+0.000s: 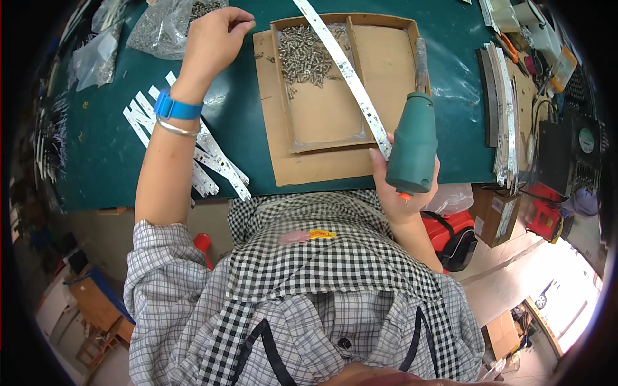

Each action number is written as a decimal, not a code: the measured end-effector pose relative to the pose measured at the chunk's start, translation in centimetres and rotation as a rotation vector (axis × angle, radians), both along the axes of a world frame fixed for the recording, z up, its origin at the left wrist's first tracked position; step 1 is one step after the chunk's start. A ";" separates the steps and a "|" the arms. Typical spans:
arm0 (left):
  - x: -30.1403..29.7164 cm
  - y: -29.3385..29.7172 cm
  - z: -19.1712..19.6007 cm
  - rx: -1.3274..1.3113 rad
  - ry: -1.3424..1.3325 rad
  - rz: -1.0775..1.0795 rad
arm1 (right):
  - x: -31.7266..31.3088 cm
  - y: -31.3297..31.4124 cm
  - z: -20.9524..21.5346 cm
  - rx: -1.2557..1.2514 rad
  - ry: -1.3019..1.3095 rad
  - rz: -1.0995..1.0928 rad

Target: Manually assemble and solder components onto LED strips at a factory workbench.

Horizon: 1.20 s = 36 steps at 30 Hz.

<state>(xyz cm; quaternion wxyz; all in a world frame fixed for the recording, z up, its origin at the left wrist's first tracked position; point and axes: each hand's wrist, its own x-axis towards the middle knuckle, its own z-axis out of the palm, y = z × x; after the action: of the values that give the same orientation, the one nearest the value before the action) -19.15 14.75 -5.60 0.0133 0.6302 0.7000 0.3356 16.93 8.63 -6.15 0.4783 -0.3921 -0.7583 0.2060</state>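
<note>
My left hand (217, 40) is raised beside the plastic bag of small metal parts (166, 31), at the far left of the cardboard tray. Its thumb and fingertips come together in a pinch; whatever they hold, if anything, is too small to make out. In my right hand (394, 201) is a green electric screwdriver (412, 141), its bit pointing away from me. The same hand's thumb and fingers also hold the near end of a white LED strip board (351, 76), which slants over the tray (293, 109). Loose screw-like metal parts (304, 56) are heaped in the tray's left compartment.
Several white LED strips (215, 156) lie crossed on the green table (235, 116) at left. A flat cardboard sheet (283, 170) is under the tray. More strips (505, 116) are stacked at right, near pliers (512, 48). Another clear bag (96, 56) sits far left.
</note>
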 end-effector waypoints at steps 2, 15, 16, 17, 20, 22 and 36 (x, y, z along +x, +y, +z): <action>3.1 -0.7 3.7 -0.115 -0.209 -0.004 | 0.5 -0.4 -0.1 -0.064 -0.022 0.004; 8.8 -5.2 6.6 -0.339 -0.345 -0.253 | 2.8 0.7 2.9 -0.260 0.206 0.037; 8.2 -5.7 6.4 -0.313 -0.274 -0.241 | 2.7 0.8 3.2 -0.261 0.258 0.033; 7.5 -6.0 6.0 -0.326 -0.270 -0.210 | 2.8 0.8 3.3 -0.293 0.290 0.016; 5.7 -7.2 4.4 -0.335 -0.218 -0.159 | 3.1 1.0 3.6 -0.374 0.377 -0.003; 5.6 -7.7 3.6 -0.288 -0.149 -0.153 | 2.9 1.4 4.1 -0.400 0.403 0.007; 13.3 -8.1 7.3 -0.378 -1.018 -0.274 | 1.2 2.0 6.0 -0.566 0.480 0.097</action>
<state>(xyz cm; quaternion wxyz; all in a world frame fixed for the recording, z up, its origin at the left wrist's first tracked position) -5.84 6.67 1.66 0.5061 0.4604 0.5649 0.4613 18.15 10.59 -0.11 0.5047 -0.4130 -0.5555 0.5160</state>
